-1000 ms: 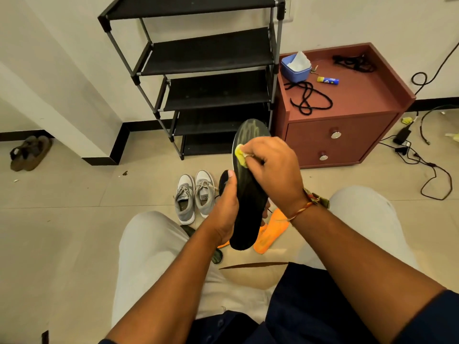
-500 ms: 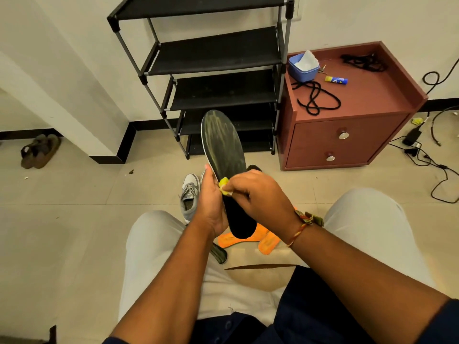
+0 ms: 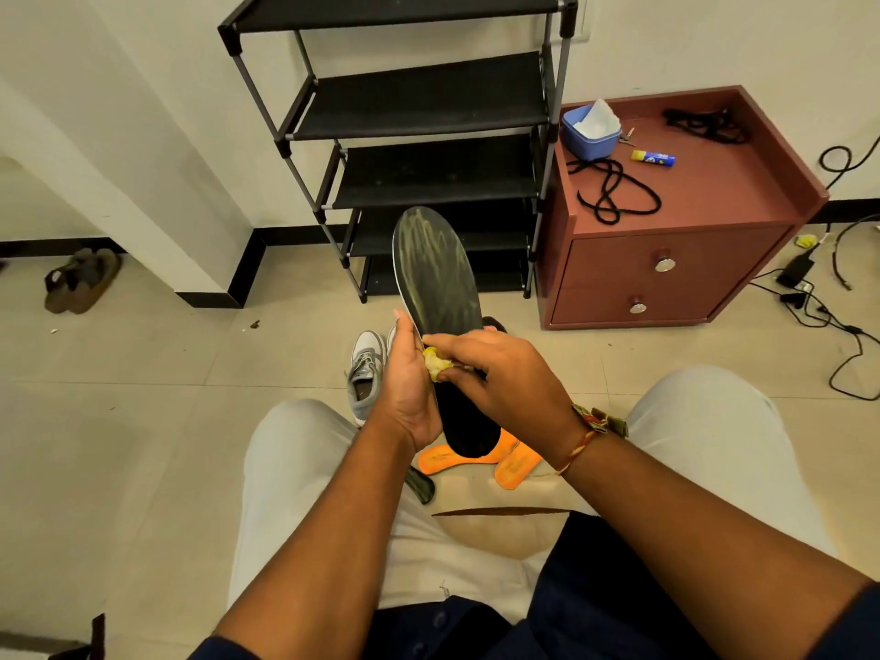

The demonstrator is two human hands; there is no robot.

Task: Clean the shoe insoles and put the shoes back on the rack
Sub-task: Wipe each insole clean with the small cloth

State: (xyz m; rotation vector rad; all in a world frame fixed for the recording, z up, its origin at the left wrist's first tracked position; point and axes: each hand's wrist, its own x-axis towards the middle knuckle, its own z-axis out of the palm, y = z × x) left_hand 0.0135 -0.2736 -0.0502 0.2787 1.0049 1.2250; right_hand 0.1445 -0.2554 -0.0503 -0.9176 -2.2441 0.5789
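Observation:
A long black insole (image 3: 435, 273) stands upright in front of me, its upper half streaked with pale wet marks. My left hand (image 3: 408, 383) grips its left edge near the middle. My right hand (image 3: 500, 373) pinches a small yellow wad of cloth (image 3: 435, 363) and presses it against the insole's middle. Two orange insoles (image 3: 509, 462) lie on the floor below my hands. A grey sneaker (image 3: 364, 369) sits on the floor behind my left hand, its pair mostly hidden. The black shoe rack (image 3: 428, 135) stands against the wall with bare shelves.
A red-brown bedside cabinet (image 3: 666, 259) stands right of the rack, holding a blue tub (image 3: 588, 135), black cords and a small tube. Cables trail over the floor at far right. Brown sandals (image 3: 81, 281) lie at far left. A dark insole (image 3: 421, 485) peeks out by my left knee.
My right hand has wiped the yellow wad down the insole from near its tip to its middle. The insole now stands more upright and higher.

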